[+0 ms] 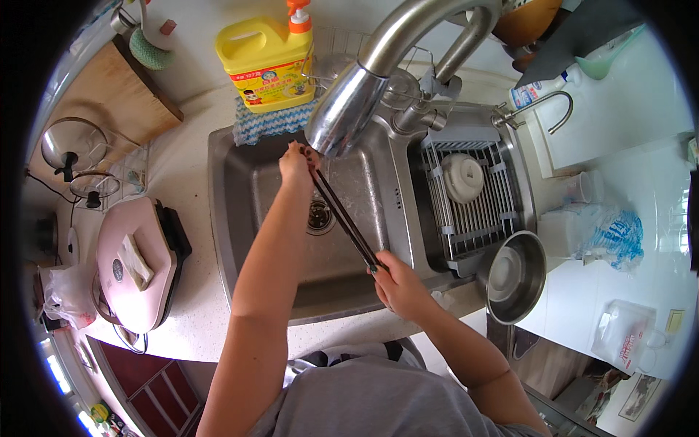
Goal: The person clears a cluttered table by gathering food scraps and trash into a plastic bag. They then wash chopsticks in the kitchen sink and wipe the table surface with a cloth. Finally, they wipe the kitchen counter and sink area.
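Observation:
My right hand [403, 285] grips the near end of a pair of long dark chopsticks [347, 219]. Around their far end, my left hand [297, 161] is closed, right under the shiny metal faucet head [339, 112]. The chopsticks slant across the left basin of a stainless steel sink [349, 297], above its round drain [320, 217]. The basin floor looks wet. Part of my left hand's fingers is hidden by the faucet head, and the chopstick tips are covered by that hand.
A draining rack [480, 218] holding an upturned bowl [463, 177] sits in the right basin. At the sink's near right corner a metal pot [516, 277] leans. Behind stands a yellow detergent jug [267, 65] on a striped cloth [273, 121]. A pink appliance [134, 262] lies left.

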`<state>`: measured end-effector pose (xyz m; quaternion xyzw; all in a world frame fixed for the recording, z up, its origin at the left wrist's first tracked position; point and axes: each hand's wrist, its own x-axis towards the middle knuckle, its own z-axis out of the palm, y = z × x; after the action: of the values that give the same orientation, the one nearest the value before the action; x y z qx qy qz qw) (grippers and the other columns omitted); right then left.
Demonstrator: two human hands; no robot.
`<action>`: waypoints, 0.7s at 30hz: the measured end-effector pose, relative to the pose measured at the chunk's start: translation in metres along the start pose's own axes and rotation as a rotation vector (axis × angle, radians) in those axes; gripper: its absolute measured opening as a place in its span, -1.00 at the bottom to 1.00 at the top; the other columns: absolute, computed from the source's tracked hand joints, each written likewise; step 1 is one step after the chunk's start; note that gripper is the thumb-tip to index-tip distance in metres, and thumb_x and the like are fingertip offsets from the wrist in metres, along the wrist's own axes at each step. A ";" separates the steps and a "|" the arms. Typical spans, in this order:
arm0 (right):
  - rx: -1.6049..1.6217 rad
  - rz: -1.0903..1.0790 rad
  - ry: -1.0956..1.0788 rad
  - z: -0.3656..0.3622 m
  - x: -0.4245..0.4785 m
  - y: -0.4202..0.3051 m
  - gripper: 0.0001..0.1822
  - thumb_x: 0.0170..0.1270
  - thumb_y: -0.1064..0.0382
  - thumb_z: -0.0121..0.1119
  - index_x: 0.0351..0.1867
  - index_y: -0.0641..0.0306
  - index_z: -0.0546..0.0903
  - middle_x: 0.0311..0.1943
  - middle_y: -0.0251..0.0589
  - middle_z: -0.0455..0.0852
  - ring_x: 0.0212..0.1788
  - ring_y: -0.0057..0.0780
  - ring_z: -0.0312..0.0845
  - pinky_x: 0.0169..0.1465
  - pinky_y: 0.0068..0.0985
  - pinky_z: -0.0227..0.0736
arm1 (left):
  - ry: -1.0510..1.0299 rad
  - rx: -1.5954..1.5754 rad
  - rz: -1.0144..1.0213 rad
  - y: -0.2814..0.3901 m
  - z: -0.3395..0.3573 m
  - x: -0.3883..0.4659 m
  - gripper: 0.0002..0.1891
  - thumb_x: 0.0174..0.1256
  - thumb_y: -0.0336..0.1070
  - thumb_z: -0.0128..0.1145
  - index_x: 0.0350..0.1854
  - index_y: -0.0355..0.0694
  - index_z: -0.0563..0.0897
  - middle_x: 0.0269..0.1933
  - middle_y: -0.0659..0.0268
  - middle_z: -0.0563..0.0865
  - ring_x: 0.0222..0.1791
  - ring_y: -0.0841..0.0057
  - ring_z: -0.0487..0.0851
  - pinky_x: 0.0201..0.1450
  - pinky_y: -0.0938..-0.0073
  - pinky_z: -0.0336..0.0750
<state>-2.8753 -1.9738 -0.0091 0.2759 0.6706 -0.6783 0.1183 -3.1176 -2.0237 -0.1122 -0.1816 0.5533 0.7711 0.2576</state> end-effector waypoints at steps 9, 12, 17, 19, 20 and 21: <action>-0.336 -0.221 0.233 0.015 0.041 0.015 -0.83 0.16 0.31 -0.10 -0.24 0.32 0.31 -0.61 0.16 0.46 -0.48 0.11 0.39 -0.43 -0.20 0.24 | -0.310 -0.050 -0.082 -0.012 0.026 -0.064 -0.73 0.27 -0.29 -0.34 -0.25 -0.37 0.40 -0.42 0.10 0.62 -0.62 0.56 0.52 -0.61 0.60 0.42; -0.298 -0.019 0.114 0.016 0.021 -0.003 -0.83 0.16 0.32 -0.11 -0.25 0.34 0.31 -0.60 0.16 0.46 -0.48 0.11 0.39 -0.44 -0.22 0.24 | -0.207 0.038 -0.014 0.002 0.011 -0.038 -0.69 0.29 -0.21 -0.34 -0.36 -0.34 0.44 -0.56 0.16 0.59 -0.75 0.60 0.42 -0.73 0.61 0.28; -0.279 -0.274 0.253 0.011 0.050 0.023 -0.90 0.22 0.31 -0.21 -0.36 0.29 0.32 -0.84 -0.39 0.25 -0.82 -0.67 0.16 -0.74 -0.61 0.04 | -0.202 0.053 -0.130 -0.023 0.033 -0.075 -0.68 0.28 -0.21 -0.34 -0.44 -0.28 0.46 -0.64 0.25 0.55 -0.78 0.62 0.37 -0.76 0.62 0.22; -0.303 -0.139 0.161 0.015 0.024 0.004 -0.89 0.17 0.33 -0.14 -0.33 0.34 0.32 -0.66 -0.03 0.39 -0.57 -0.17 0.31 -0.53 -0.38 0.19 | -0.161 0.067 -0.022 -0.013 0.010 -0.032 -0.70 0.27 -0.23 -0.32 -0.44 -0.27 0.46 -0.67 0.30 0.52 -0.79 0.62 0.36 -0.76 0.61 0.22; -0.315 -0.068 0.114 0.018 0.014 0.000 -0.87 0.14 0.34 -0.10 -0.32 0.36 0.32 -0.57 0.15 0.46 -0.45 0.09 0.39 -0.43 -0.27 0.26 | -0.114 -0.080 -0.106 -0.007 0.000 -0.014 -0.70 0.26 -0.21 -0.30 -0.46 -0.26 0.47 -0.71 0.36 0.46 -0.81 0.64 0.33 -0.77 0.61 0.20; -0.301 -0.113 0.125 0.020 0.014 0.005 -0.89 0.17 0.34 -0.13 -0.33 0.34 0.32 -0.66 -0.02 0.39 -0.57 -0.16 0.32 -0.52 -0.38 0.20 | -0.156 -0.135 -0.063 -0.016 -0.006 -0.006 -0.70 0.26 -0.20 -0.29 -0.47 -0.25 0.47 -0.72 0.37 0.45 -0.83 0.64 0.28 -0.78 0.62 0.19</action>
<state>-2.8887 -1.9906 -0.0219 0.2586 0.7853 -0.5571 0.0778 -3.1030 -2.0266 -0.1230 -0.1554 0.4723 0.8100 0.3111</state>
